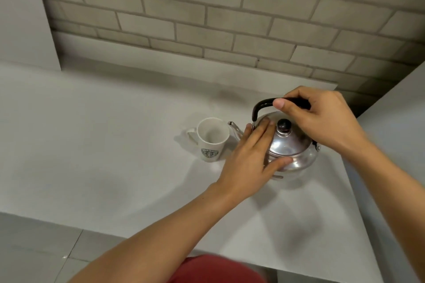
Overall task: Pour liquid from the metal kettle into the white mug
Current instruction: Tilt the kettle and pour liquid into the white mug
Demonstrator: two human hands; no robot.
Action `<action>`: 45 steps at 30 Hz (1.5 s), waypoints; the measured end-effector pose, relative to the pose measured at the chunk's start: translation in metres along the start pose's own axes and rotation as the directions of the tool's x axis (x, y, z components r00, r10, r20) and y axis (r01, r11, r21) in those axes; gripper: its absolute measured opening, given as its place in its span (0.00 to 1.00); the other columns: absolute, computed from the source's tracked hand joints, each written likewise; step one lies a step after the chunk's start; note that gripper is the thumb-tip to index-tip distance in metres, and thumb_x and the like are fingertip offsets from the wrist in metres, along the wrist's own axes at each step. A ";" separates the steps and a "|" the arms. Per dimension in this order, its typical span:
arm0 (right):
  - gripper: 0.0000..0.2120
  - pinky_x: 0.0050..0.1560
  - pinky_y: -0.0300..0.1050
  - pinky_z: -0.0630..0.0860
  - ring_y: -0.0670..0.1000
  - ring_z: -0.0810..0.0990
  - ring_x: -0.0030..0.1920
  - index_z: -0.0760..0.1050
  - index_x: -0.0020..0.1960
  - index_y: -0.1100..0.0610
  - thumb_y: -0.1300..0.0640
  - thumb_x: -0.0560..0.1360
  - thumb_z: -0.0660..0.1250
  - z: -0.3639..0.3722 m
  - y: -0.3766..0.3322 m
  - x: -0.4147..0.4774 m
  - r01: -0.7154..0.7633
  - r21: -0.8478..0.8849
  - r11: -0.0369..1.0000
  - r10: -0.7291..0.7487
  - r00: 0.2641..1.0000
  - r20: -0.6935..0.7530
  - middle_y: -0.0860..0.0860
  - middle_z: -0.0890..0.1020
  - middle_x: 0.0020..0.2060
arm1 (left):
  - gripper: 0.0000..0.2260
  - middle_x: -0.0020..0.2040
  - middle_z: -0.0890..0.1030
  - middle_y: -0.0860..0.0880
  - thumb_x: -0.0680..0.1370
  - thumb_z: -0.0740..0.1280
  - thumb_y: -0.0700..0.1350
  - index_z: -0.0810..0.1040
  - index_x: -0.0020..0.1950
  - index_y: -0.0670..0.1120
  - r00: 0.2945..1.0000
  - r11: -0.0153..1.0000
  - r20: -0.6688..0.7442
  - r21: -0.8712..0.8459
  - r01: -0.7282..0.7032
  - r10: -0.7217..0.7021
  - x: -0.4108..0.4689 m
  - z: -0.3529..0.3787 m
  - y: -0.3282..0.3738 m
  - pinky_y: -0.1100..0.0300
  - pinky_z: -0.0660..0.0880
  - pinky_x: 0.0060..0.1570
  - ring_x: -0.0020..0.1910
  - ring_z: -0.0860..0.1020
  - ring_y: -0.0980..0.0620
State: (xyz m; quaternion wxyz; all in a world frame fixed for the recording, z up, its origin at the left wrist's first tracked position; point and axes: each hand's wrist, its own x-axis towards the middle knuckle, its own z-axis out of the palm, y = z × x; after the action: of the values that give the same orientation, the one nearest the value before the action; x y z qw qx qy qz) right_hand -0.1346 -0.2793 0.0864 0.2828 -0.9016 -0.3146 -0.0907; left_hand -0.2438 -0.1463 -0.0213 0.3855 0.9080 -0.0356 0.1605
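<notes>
A shiny metal kettle (pixel 290 147) with a black arched handle and a black lid knob stands upright on the white counter (pixel 103 145), its thin spout pointing left. Just left of the spout stands a white mug (pixel 212 139) with a green round logo, upright and looking empty, its handle on the far left side. My right hand (pixel 322 117) is wrapped around the kettle's black handle from above. My left hand (pixel 249 158) lies flat against the kettle's left side and lid, fingers spread, thumb on the lower body.
A pale brick wall (pixel 207 18) runs along the back of the counter. A white panel (pixel 23 18) stands at the far left and another white surface (pixel 395 110) rises at the right. The counter's near edge drops to a grey tiled floor (pixel 34 255).
</notes>
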 end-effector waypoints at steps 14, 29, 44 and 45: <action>0.20 0.42 0.47 0.70 0.53 0.81 0.43 0.85 0.52 0.49 0.35 0.77 0.66 -0.005 -0.043 0.039 0.210 -0.238 0.948 -0.174 0.971 0.164 0.48 0.87 0.41 | 0.36 0.84 0.64 0.53 0.81 0.68 0.62 0.60 0.85 0.51 0.983 0.934 -0.052 -0.326 0.149 -0.175 0.018 0.008 0.001 0.56 0.67 0.77 0.83 0.63 0.55; 0.23 0.43 0.50 0.75 0.56 0.79 0.41 0.87 0.53 0.50 0.33 0.74 0.67 -0.009 -0.071 0.060 0.289 -0.319 0.903 -0.198 0.937 0.288 0.52 0.87 0.39 | 0.30 0.75 0.75 0.55 0.79 0.72 0.59 0.70 0.80 0.52 0.963 0.886 -0.165 -0.448 0.117 -0.211 0.024 0.003 0.013 0.79 0.66 0.62 0.72 0.74 0.60; 0.20 0.45 0.51 0.77 0.57 0.81 0.44 0.87 0.52 0.46 0.33 0.73 0.68 -0.015 -0.078 0.065 0.326 -0.358 0.875 -0.207 0.920 0.332 0.51 0.88 0.42 | 0.24 0.69 0.79 0.56 0.79 0.74 0.54 0.75 0.74 0.53 0.947 0.839 -0.224 -0.539 0.076 -0.230 0.029 0.005 0.028 0.76 0.69 0.60 0.68 0.76 0.61; 0.20 0.44 0.51 0.77 0.56 0.80 0.43 0.87 0.51 0.46 0.33 0.73 0.68 -0.016 -0.078 0.065 0.328 -0.357 0.874 -0.208 0.919 0.336 0.50 0.88 0.41 | 0.24 0.69 0.79 0.56 0.79 0.74 0.54 0.75 0.74 0.53 0.946 0.838 -0.228 -0.541 0.075 -0.232 0.030 0.005 0.028 0.76 0.69 0.60 0.68 0.76 0.61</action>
State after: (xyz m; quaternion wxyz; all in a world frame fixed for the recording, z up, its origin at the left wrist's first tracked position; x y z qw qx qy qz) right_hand -0.1315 -0.2044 0.1575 0.0250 -0.8908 -0.4496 -0.0607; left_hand -0.2199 -0.1676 0.0045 0.6315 0.7351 0.0511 0.2414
